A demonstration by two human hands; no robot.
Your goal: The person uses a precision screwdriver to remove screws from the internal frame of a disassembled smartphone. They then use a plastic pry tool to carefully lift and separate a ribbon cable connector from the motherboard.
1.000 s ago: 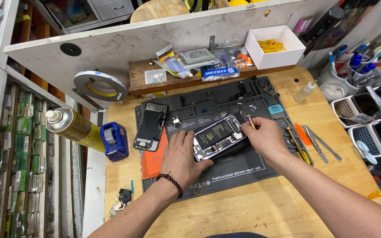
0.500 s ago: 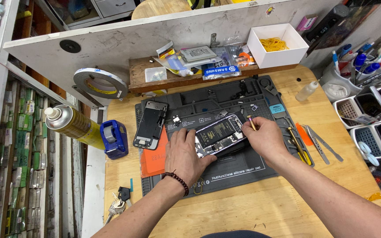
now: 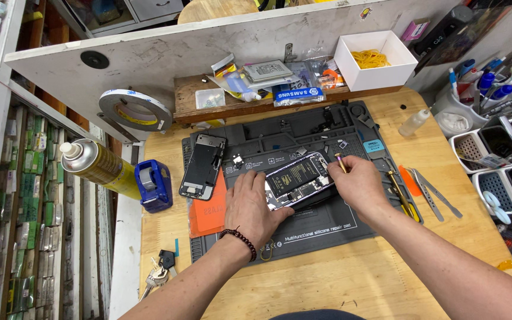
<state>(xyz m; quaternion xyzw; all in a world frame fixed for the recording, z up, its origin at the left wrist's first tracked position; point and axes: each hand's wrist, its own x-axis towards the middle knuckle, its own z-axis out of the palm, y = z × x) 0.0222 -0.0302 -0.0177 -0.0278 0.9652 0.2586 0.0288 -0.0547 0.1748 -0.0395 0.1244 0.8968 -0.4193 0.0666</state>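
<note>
My left hand point(image 3: 255, 204) lies palm down on the grey silicone repair mat point(image 3: 327, 228), fingers spread a little, fingertips pressing the left edge of the opened phone point(image 3: 298, 179). A dark bead bracelet point(image 3: 239, 239) circles that wrist. My right hand point(image 3: 360, 186) is curled, thumb and forefinger pinched on a thin screwdriver point(image 3: 341, 162) whose purple and gold top sticks up above my knuckles. Its tip is hidden behind my fingers, so I cannot tell where it meets the phone.

The phone sits mid-mat, tilted, back side open: black flat battery, shiny metal frame, small parts too fine to make out. My left fingers cover its lower left corner.

A detached phone screen point(image 3: 202, 166) lies face down at the mat's left, partly over an orange flat sheet point(image 3: 208, 210). Right of my right hand: yellow-handled tool point(image 3: 402, 195), orange plastic pick point(image 3: 409, 180), steel tweezers point(image 3: 432, 193), all partly cut by my wrist or each other.

Wooden bench point(image 3: 327, 284), smooth, pale. Left edge: blue tape dispenser point(image 3: 154, 185), gold spray can point(image 3: 95, 166), big tape roll point(image 3: 134, 109), keys point(image 3: 158, 274) partly hidden by my forearm. Back shelf: white cardboard box point(image 3: 373, 71) with yellow rubber bands, cluttered small packets hard to read. Right: grey mesh bins point(image 3: 505, 160), cut by the frame.
</note>
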